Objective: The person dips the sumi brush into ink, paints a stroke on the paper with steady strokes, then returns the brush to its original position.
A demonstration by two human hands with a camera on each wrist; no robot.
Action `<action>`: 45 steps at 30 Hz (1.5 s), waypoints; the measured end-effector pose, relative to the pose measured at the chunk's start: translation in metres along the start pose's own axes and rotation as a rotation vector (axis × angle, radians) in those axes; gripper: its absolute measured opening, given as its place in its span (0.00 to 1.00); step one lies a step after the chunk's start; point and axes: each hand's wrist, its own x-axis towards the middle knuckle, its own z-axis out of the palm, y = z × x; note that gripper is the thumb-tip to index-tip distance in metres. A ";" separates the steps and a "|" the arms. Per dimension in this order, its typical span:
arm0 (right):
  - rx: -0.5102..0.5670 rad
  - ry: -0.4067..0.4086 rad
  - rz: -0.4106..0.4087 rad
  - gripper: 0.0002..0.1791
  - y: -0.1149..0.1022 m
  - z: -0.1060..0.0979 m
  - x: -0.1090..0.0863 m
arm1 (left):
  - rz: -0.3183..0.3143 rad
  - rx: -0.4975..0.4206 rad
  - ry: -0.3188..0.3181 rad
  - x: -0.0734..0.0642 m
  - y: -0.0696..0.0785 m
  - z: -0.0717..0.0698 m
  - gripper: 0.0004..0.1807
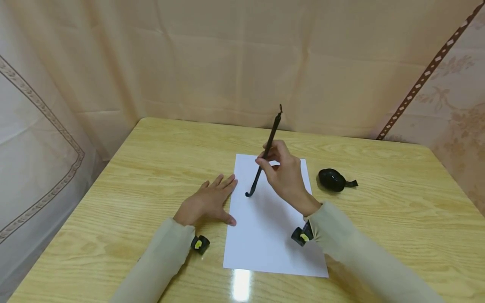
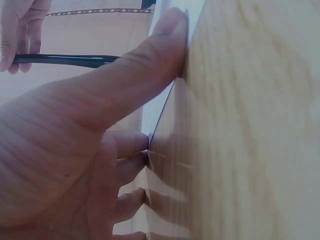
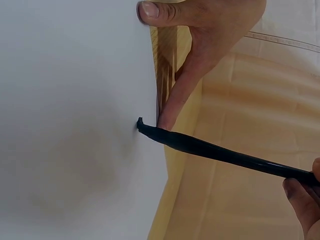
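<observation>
On my feed I'm seeing the right hand [image 1: 287, 176] pinching a black brush [image 1: 272, 135] tip-down over the paper [image 1: 257, 244], left hand [image 1: 207, 202] resting, fingers spread, at its edge.

Left hand [image 2: 90, 115] on wood-grain table [image 2: 245, 130], thumb touching white paper [image 2: 154, 110]; right hand [image 2: 22, 32] beyond, holding black brush [image 2: 67, 60].

Wood-grain table [image 1: 159, 155], white paper [image 1: 261, 240] lying flat, rounded black object [image 1: 331, 180] near its right edge
</observation>
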 end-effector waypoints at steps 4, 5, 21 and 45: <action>-0.009 0.003 0.002 0.17 0.000 -0.001 0.000 | 0.008 -0.006 0.002 0.000 0.001 -0.001 0.62; -0.013 0.003 0.000 0.17 0.001 -0.001 0.000 | 0.008 -0.006 0.001 0.000 0.001 -0.001 0.62; -0.027 0.026 -0.041 0.16 0.007 -0.002 -0.002 | 0.008 -0.016 0.008 0.000 0.003 -0.001 0.62; -0.039 0.054 -0.042 0.17 0.013 -0.011 -0.006 | 0.016 -0.003 0.010 0.000 0.000 0.001 0.63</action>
